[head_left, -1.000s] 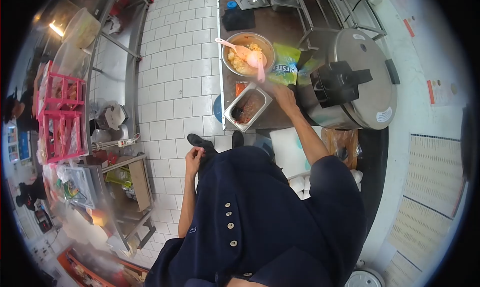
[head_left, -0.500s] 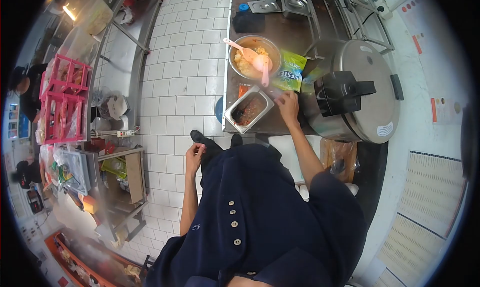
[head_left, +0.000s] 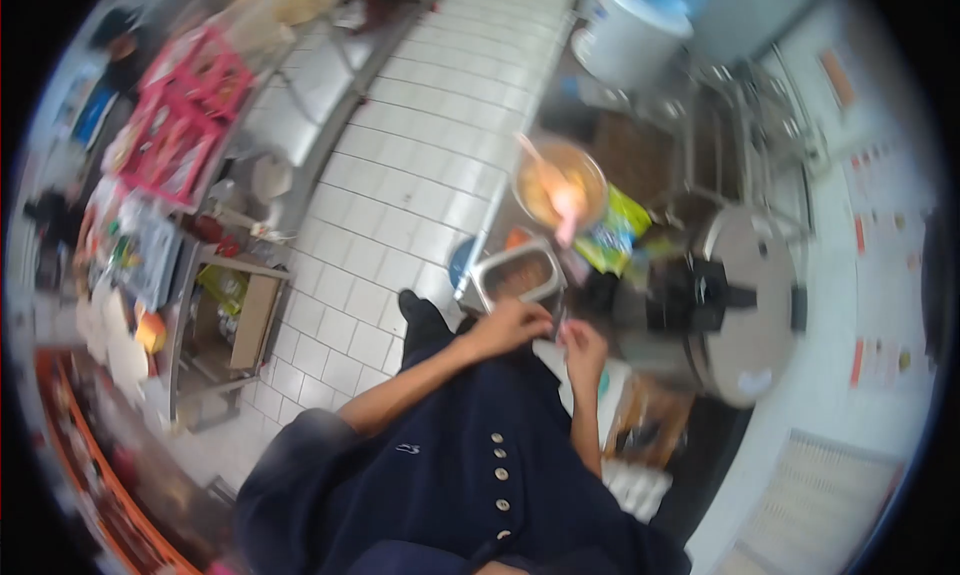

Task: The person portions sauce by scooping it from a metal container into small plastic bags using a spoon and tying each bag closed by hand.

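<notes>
My left hand [head_left: 513,325] is over the near edge of a steel pan [head_left: 484,286], its fingers pinched together. Close on its right, my right hand [head_left: 584,352] is also pinched. A thin, blurred strip seems to show between the fingertips, too smeared to name. Reddish chopped food [head_left: 522,276] lies in the pan. Beyond it stands a round metal bowl [head_left: 519,193] of food with a pink-handled spoon [head_left: 545,170] resting in it. A green and yellow packet [head_left: 613,231] leans beside the bowl.
A large steel pressure cooker [head_left: 745,305] stands to the right. A white container [head_left: 632,35] is at the counter's far end. Across the tiled floor [head_left: 400,190], a steel shelf carries pink crates [head_left: 185,125]. A person in dark clothing [head_left: 122,67] is at far left.
My left hand has come up from beside my leg to the pan. My right hand has drawn back from near the packet to meet it. The view has turned and blurred.
</notes>
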A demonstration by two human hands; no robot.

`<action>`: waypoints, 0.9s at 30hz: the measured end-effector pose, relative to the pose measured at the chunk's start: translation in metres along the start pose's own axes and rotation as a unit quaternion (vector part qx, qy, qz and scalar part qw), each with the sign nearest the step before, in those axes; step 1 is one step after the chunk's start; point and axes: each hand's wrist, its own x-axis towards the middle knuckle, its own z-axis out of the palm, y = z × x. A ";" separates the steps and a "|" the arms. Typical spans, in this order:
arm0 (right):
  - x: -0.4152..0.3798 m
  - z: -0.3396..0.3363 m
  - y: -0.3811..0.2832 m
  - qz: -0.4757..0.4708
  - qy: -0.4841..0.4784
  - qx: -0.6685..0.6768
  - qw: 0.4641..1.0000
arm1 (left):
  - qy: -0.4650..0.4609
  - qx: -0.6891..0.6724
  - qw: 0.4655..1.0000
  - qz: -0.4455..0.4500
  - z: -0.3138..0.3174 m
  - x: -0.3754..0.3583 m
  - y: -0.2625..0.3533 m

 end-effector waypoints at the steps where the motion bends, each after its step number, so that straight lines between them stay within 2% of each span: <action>1: -0.004 0.005 -0.008 -0.039 -0.010 -0.017 0.999 | 0.018 -0.001 1.000 0.008 0.001 0.000 0.005; 4: -0.001 0.013 -0.008 -0.138 -0.015 -0.115 0.984 | 0.040 0.018 0.999 0.009 -0.005 -0.005 0.021; 5: 0.002 0.017 -0.017 -0.155 -0.031 -0.109 0.981 | 0.048 0.019 0.999 -0.001 -0.005 -0.006 0.021; 8: 0.007 0.024 -0.032 -0.146 -0.071 -0.115 0.980 | 0.076 0.007 0.997 -0.005 -0.010 -0.011 0.011; 10: 0.018 0.027 -0.025 -0.073 -0.138 -0.016 0.988 | 0.049 -0.086 0.995 0.018 -0.018 -0.013 -0.002; 11: 0.017 0.026 -0.043 0.003 -0.175 0.015 0.984 | 0.001 -0.149 0.989 -0.021 -0.028 -0.017 -0.004; 14: 0.020 0.028 -0.061 0.015 -0.253 -0.028 0.967 | 0.011 -0.146 0.988 -0.046 -0.036 -0.025 -0.005; 16: 0.023 0.030 -0.057 0.002 -0.272 -0.030 0.962 | 0.028 -0.139 0.989 -0.036 -0.036 -0.031 0.003; 18: 0.021 0.035 -0.062 -0.004 -0.284 -0.012 0.959 | 0.071 -0.056 0.996 -0.023 -0.036 -0.032 0.010; 19: 0.020 0.036 -0.062 -0.022 -0.283 -0.061 0.957 | 0.076 -0.056 0.995 -0.021 -0.033 -0.031 0.010; 20: 0.023 0.036 -0.065 -0.024 -0.286 -0.063 0.956 | 0.131 0.051 0.988 0.062 -0.027 -0.030 0.012; 21: 0.024 0.035 -0.068 -0.079 -0.293 -0.150 0.941 | 0.183 0.156 0.960 0.142 -0.023 -0.030 0.013; 22: 0.025 0.034 -0.070 -0.131 -0.298 -0.236 0.916 | 0.184 0.153 0.961 0.141 -0.019 -0.029 0.013; 24: 0.030 0.032 -0.072 -0.156 -0.302 -0.255 0.905 | 0.197 0.157 0.961 0.111 -0.017 -0.031 0.027; 26: 0.034 0.030 -0.071 -0.049 -0.378 -0.114 0.918 | 0.162 0.163 0.969 0.085 -0.019 -0.031 0.023; 27: 0.038 0.031 -0.066 -0.042 -0.396 -0.082 0.914 | 0.129 0.173 0.975 0.059 -0.019 -0.031 0.021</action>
